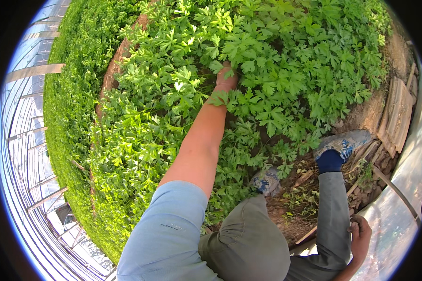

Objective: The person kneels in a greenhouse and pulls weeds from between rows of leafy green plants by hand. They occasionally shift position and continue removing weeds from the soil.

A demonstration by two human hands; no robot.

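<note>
My left hand [227, 78] reaches down among leafy green plants [274, 84] with lobed leaves, which look like celery or parsley. Leaves cover its fingers, so what they touch or grip is hidden. The bare left forearm comes out of a light blue sleeve [161, 232]. At the lower right, my right hand [361, 236] is beside my grey trouser leg [332, 210], its fingers curled in and nothing visible in them.
My patterned shoes [348, 142] stand on soil with dry debris at the bed's edge. Wooden boards [395, 116] and plastic sheeting [383, 217] lie along the right. A soil ridge [114, 66] runs between plants at left, with the frame of a greenhouse [31, 95] beyond.
</note>
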